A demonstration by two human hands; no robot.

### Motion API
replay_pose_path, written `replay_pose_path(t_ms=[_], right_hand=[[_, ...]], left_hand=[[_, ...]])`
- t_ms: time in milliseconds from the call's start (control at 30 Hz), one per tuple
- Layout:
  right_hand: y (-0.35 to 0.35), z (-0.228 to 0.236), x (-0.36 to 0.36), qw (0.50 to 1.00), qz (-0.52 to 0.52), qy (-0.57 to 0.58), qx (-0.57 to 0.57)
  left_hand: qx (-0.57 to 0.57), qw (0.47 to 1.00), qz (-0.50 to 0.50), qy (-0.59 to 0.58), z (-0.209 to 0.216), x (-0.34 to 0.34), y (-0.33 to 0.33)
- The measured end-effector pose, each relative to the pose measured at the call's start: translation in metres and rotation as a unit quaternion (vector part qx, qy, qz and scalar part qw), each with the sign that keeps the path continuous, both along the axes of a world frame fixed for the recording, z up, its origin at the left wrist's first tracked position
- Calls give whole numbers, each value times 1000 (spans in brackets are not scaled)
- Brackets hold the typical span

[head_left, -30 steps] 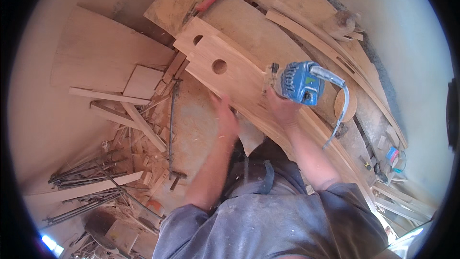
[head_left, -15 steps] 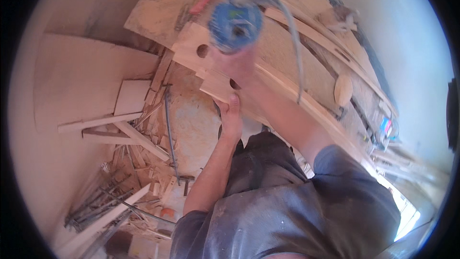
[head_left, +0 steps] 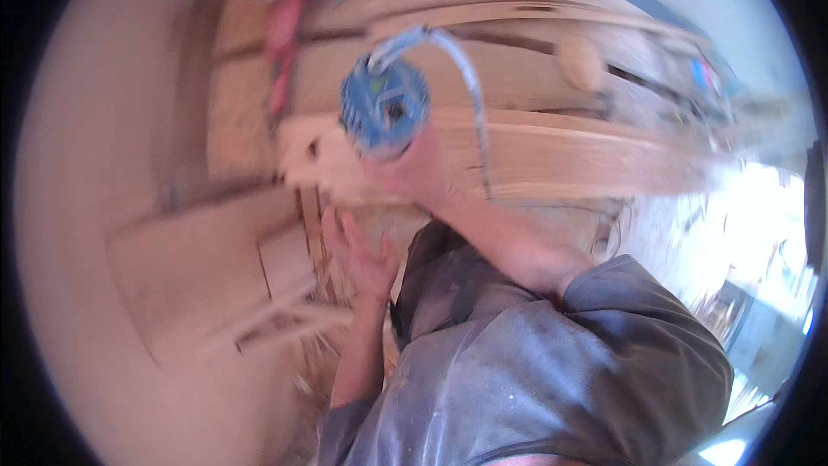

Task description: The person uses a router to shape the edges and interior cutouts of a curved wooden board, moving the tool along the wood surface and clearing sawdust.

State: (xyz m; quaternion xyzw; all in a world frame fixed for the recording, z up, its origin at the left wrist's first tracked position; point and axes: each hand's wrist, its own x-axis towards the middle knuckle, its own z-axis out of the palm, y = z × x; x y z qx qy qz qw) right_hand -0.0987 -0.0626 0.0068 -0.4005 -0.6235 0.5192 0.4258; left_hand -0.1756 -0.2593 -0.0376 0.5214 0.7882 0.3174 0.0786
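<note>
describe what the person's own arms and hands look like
The left hand and right hand are bare, with no gloves visible. The forearms are uncovered too, below the short, dark greyish sleeves of a shirt with a few pale specks. Blur hides finer detail on the hands.

Left of centre, the right hand (head_left: 412, 169) grips a blue corded router (head_left: 388, 108) above a wooden board (head_left: 299, 167); the left hand (head_left: 364, 261), below, spreads its fingers.
</note>
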Motion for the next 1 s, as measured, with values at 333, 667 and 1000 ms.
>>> replay_pose_path(t_ms=[333,667,1000], right_hand=[[-99,6,219,925,-368,94,1],[-252,-24,306,713,-695,19,-88],[-289,-57,301,601,-785,-4,-151]], left_hand=[[-33,843,-435,313,-26,-59,38],[-29,820,-450,353,-27,-128,111],[-24,859,-408,309,-19,-111,109]])
